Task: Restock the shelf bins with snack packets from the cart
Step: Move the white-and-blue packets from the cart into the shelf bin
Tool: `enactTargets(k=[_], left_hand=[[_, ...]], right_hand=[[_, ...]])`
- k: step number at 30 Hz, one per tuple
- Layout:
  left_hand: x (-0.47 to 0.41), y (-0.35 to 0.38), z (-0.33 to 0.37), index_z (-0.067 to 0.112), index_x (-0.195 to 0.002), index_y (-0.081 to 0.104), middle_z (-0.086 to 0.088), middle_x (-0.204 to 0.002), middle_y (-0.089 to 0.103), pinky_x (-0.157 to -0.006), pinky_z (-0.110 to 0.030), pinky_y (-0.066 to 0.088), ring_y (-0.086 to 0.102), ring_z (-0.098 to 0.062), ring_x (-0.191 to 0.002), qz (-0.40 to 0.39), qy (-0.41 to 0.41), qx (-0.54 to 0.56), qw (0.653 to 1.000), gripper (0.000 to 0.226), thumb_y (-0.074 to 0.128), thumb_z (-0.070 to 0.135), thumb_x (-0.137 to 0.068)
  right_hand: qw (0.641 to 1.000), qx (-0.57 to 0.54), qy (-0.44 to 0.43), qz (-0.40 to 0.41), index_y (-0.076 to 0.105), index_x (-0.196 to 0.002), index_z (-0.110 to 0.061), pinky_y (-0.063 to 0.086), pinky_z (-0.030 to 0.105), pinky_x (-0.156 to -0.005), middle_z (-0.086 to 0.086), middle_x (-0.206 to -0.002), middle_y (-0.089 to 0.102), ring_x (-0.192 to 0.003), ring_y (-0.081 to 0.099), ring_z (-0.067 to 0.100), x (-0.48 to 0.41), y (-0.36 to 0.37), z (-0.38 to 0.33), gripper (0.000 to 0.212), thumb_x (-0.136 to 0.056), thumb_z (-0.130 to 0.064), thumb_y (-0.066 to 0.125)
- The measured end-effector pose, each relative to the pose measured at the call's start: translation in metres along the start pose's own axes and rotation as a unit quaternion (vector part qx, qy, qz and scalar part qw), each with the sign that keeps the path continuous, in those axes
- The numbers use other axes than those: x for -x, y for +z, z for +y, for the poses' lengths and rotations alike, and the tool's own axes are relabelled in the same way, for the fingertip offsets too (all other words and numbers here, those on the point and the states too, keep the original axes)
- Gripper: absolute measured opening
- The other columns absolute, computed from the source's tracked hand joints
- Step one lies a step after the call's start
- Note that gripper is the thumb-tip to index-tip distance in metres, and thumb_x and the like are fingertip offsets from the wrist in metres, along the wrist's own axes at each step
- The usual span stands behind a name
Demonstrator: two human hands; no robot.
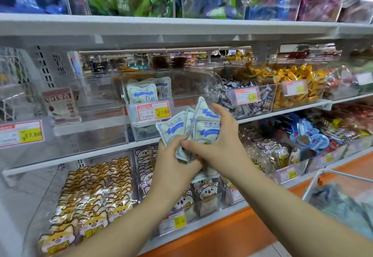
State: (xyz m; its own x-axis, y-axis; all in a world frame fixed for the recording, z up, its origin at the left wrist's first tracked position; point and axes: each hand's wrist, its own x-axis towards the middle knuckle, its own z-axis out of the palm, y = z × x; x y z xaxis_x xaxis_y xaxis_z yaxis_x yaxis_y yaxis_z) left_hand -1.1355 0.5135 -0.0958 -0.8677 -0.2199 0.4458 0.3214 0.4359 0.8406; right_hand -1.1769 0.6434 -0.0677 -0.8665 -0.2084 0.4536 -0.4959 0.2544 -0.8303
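- Left hand (175, 162) grips the lower ends of a bunch of white-and-blue snack packets (205, 129), fingers curled round them
- Right hand (222, 141) clasps the same bunch from the right, thumb across the front, fingers hooked over the upper edge
- At least four packets are fanned in the bunch; overlap hides the exact count
- The bunch is held up in front of the clear middle bin (191, 87), just right of its price tag (153, 112) marked 17.80
- Inside that bin two matching packets (141, 93) stand upright at the front left
- The clear bin to its left holds a brown-and-white packet (60, 103) leaning upright
- Two bins to the right: one of dark blue wrapped sweets (240, 86), one heaped with yellow wrapped sweets (292, 77)
- On the shelf below, one bin is packed with dog-face packets (90, 192) and the next with bear-face packets (145, 166)
- The cart (343, 175) sits at lower right; its blue-grey contents are too blurred to count
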Motion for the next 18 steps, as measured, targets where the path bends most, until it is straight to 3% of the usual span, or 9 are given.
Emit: enactTargets(k=[3, 5, 7, 10, 12, 15, 18], left_hand=[[0.0, -0.005, 0.002, 0.05, -0.101, 0.069, 0.013, -0.114, 0.059, -0.081, -0.004, 0.038, 0.049, 0.01, -0.111, -0.03, 0.033, 0.026, 0.999, 0.016, 0.067, 0.041, -0.088], [0.003, -0.005, 0.001, 0.056, -0.11, 0.066, 0.021, -0.123, 0.059, -0.099, -0.013, 0.039, 0.045, 0.008, -0.125, -0.038, 0.053, 0.043, 0.997, 0.026, 0.057, 0.056, -0.086], [0.005, -0.002, -0.001, 0.058, -0.123, 0.059, 0.018, -0.138, 0.053, -0.111, -0.024, 0.037, 0.042, 0.002, -0.135, -0.04, 0.067, 0.053, 0.996, 0.037, 0.049, 0.062, -0.088], [0.002, 0.0, -0.004, 0.055, -0.132, 0.055, 0.016, -0.147, 0.048, -0.118, -0.028, 0.031, 0.039, 0.001, -0.14, -0.038, 0.078, 0.078, 0.993, 0.036, 0.037, 0.05, -0.101], [0.0, -0.002, -0.005, 0.047, -0.136, 0.052, 0.019, -0.146, 0.047, -0.117, -0.019, 0.028, 0.038, 0.006, -0.138, -0.043, 0.096, 0.056, 0.993, 0.037, 0.036, 0.039, -0.104], [0.0, -0.003, -0.009, 0.032, -0.141, 0.053, 0.017, -0.144, 0.047, -0.113, -0.011, 0.028, 0.037, 0.007, -0.137, -0.066, 0.125, -0.012, 0.99, 0.037, 0.039, 0.024, -0.108], [-0.001, -0.004, -0.014, 0.029, -0.141, 0.055, 0.012, -0.143, 0.047, -0.112, -0.012, 0.029, 0.037, 0.002, -0.137, -0.061, 0.143, -0.045, 0.987, 0.038, 0.044, 0.016, -0.107]], right_hand=[[1.0, -0.023, 0.002, 0.001, 0.031, -0.146, -0.039, 0.041, -0.004, -0.073, -0.005, -0.142, 0.03, -0.101, 0.044, -0.016, -0.004, -0.005, -0.005, 0.091, -0.075, -0.023, 0.085], [0.999, -0.037, 0.011, -0.005, 0.035, -0.14, -0.046, 0.052, 0.016, -0.087, -0.006, -0.14, 0.034, -0.11, 0.051, -0.001, -0.003, -0.006, -0.009, 0.085, -0.074, -0.027, 0.084], [0.998, -0.052, 0.024, -0.008, 0.038, -0.134, -0.051, 0.054, 0.035, -0.095, -0.005, -0.138, 0.039, -0.115, 0.055, 0.011, -0.003, -0.006, -0.01, 0.084, -0.066, -0.036, 0.085], [0.994, -0.099, 0.049, 0.002, 0.041, -0.126, -0.057, 0.05, 0.043, -0.102, 0.0, -0.138, 0.049, -0.12, 0.058, 0.018, -0.01, -0.005, -0.007, 0.093, -0.046, -0.056, 0.087], [0.988, -0.141, 0.061, 0.006, 0.042, -0.128, -0.055, 0.051, 0.044, -0.101, 0.001, -0.138, 0.053, -0.119, 0.061, 0.019, -0.015, -0.008, -0.003, 0.106, -0.034, -0.066, 0.092], [0.981, -0.18, 0.066, -0.002, 0.039, -0.134, -0.046, 0.054, 0.043, -0.097, 0.003, -0.132, 0.06, -0.111, 0.068, 0.02, -0.022, -0.014, -0.005, 0.118, -0.031, -0.065, 0.093], [0.984, -0.168, 0.065, -0.005, 0.037, -0.135, -0.047, 0.057, 0.042, -0.093, 0.005, -0.132, 0.058, -0.108, 0.069, 0.02, -0.024, -0.012, -0.009, 0.121, -0.029, -0.066, 0.093]])
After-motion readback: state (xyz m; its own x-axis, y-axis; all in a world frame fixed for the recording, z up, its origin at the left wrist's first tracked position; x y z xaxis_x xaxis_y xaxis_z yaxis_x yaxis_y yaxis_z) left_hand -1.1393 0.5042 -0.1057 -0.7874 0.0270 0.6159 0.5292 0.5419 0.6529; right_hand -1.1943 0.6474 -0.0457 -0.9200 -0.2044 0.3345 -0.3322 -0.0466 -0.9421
